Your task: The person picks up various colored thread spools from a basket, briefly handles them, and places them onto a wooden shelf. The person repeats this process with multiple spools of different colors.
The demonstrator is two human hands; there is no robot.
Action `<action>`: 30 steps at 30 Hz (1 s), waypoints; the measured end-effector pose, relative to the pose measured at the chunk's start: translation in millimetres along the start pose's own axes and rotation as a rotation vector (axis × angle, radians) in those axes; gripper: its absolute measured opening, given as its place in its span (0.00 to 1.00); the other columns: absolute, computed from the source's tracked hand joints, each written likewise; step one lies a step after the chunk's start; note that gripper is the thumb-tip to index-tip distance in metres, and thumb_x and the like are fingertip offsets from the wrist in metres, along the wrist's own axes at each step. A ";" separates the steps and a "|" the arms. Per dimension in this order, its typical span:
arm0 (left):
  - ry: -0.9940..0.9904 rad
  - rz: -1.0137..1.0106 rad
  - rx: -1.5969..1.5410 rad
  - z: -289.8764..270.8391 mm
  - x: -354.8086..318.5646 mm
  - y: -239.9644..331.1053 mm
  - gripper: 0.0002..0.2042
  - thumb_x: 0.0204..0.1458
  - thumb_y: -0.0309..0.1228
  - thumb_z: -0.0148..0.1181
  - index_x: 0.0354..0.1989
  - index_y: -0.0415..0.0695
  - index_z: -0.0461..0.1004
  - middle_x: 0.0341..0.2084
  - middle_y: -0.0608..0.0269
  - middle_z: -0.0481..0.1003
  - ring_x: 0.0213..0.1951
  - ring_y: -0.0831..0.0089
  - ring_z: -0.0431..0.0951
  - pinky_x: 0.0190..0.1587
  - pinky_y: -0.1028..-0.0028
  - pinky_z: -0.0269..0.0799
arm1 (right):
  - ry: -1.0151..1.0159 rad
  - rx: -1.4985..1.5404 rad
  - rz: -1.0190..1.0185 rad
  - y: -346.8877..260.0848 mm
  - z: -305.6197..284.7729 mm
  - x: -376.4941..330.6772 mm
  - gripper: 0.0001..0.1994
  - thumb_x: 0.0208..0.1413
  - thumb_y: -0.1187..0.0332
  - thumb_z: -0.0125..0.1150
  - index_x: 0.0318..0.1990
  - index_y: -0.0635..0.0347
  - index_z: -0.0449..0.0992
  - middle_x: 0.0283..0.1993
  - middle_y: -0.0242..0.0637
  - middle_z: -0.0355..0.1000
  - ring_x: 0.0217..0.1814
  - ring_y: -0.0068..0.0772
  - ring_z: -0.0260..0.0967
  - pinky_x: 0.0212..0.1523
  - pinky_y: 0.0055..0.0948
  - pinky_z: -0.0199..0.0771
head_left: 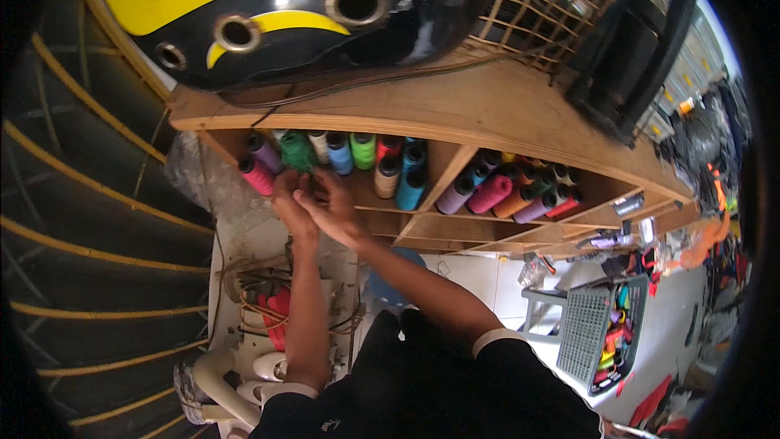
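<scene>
Both hands are raised together at the left end of a wooden shelf, just in front of a dark green thread spool (296, 150). My left hand (291, 203) has its fingers curled in, close to the foot of that spool. Against it is my right hand (331, 205), with bent fingers drawn together; anything pinched between the two is hidden or too fine to see. Beside them stand a pink thread spool (257, 177) and a purple thread spool (264, 151). Farther right in the same compartment are blue (340, 153), bright green (363, 150) and beige (387, 177) spools.
More spools fill the compartment right of a wooden divider (439, 179). On the shelf top lie a black and yellow panel (284, 24) and a wire basket (540, 0). A sewing machine (223, 382) is at lower left; a grey crate (583, 327) of spools stands at right.
</scene>
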State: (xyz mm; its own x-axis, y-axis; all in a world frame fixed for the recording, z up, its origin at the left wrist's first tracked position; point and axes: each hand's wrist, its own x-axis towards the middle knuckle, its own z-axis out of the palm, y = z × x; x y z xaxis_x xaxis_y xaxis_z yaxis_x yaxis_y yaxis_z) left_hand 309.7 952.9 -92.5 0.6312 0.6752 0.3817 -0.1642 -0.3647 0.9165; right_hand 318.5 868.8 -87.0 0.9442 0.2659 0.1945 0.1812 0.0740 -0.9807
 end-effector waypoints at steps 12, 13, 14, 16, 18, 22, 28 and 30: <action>0.035 0.001 0.137 -5.1 -2.7 -2.4 0.04 0.51 0.19 0.57 0.33 0.33 0.73 0.26 0.53 0.75 0.27 0.70 0.74 0.29 0.71 0.70 | 0.035 0.032 -0.047 -19.7 3.6 -17.7 0.27 0.55 0.61 0.61 0.56 0.68 0.60 0.50 0.48 0.66 0.49 0.39 0.69 0.49 0.37 0.71; 0.086 -0.015 0.094 -5.6 -7.2 0.6 0.03 0.51 0.19 0.58 0.33 0.33 0.73 0.26 0.54 0.75 0.27 0.71 0.74 0.29 0.72 0.70 | -0.006 -0.014 -0.041 -21.0 -1.5 -28.4 0.25 0.56 0.61 0.61 0.55 0.68 0.62 0.49 0.46 0.67 0.48 0.38 0.70 0.49 0.37 0.71; 0.131 -0.032 0.051 -5.7 -16.5 9.1 0.03 0.51 0.20 0.58 0.32 0.33 0.73 0.26 0.55 0.74 0.27 0.71 0.73 0.30 0.73 0.70 | -0.041 -0.061 -0.034 -21.3 -11.4 -42.9 0.23 0.56 0.62 0.60 0.53 0.67 0.63 0.47 0.45 0.68 0.47 0.37 0.70 0.48 0.37 0.71; 0.181 -0.035 0.017 -12.0 -36.0 26.2 0.03 0.51 0.21 0.60 0.30 0.34 0.72 0.26 0.57 0.74 0.28 0.72 0.72 0.31 0.74 0.69 | -0.170 -0.136 0.012 -36.6 -36.0 -74.6 0.16 0.56 0.65 0.60 0.48 0.66 0.67 0.43 0.42 0.70 0.44 0.33 0.70 0.45 0.33 0.70; 0.170 -0.020 0.018 -11.9 -70.3 39.4 0.05 0.52 0.23 0.61 0.29 0.35 0.72 0.25 0.59 0.73 0.28 0.74 0.70 0.32 0.75 0.69 | -0.313 -0.226 0.075 -27.3 -70.0 -114.2 0.09 0.53 0.70 0.61 0.39 0.64 0.71 0.36 0.40 0.71 0.41 0.31 0.70 0.42 0.29 0.69; -0.023 -0.021 0.268 -12.3 -148.1 29.4 0.11 0.49 0.25 0.65 0.23 0.35 0.68 0.18 0.60 0.68 0.23 0.72 0.66 0.26 0.69 0.63 | -0.733 -0.462 0.147 111.0 -155.4 -220.6 0.10 0.51 0.65 0.61 0.34 0.63 0.72 0.33 0.44 0.70 0.39 0.42 0.70 0.40 0.36 0.70; -0.430 -0.104 0.295 3.8 -252.4 -11.9 0.11 0.46 0.23 0.64 0.22 0.39 0.65 0.17 0.60 0.65 0.20 0.67 0.64 0.24 0.68 0.60 | -0.611 -0.963 0.990 93.7 -250.3 -340.4 0.16 0.48 0.61 0.61 0.41 0.63 0.73 0.46 0.51 0.72 0.49 0.52 0.70 0.44 0.47 0.72; -0.654 -0.052 0.288 16.8 -297.6 -24.8 0.09 0.44 0.19 0.60 0.23 0.39 0.64 0.19 0.59 0.64 0.21 0.65 0.64 0.25 0.67 0.60 | -0.524 -0.920 0.960 126.0 -289.2 -396.7 0.19 0.48 0.59 0.62 0.43 0.63 0.73 0.47 0.51 0.72 0.50 0.53 0.70 0.45 0.45 0.72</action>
State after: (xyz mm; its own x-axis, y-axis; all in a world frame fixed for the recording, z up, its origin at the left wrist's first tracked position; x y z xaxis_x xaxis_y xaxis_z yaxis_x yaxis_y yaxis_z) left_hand 138.6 750.3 -230.9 0.9728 0.2064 0.1056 0.0284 -0.5582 0.8292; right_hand 46.2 494.7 -294.0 0.6284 0.1886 -0.7547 -0.1566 -0.9196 -0.3602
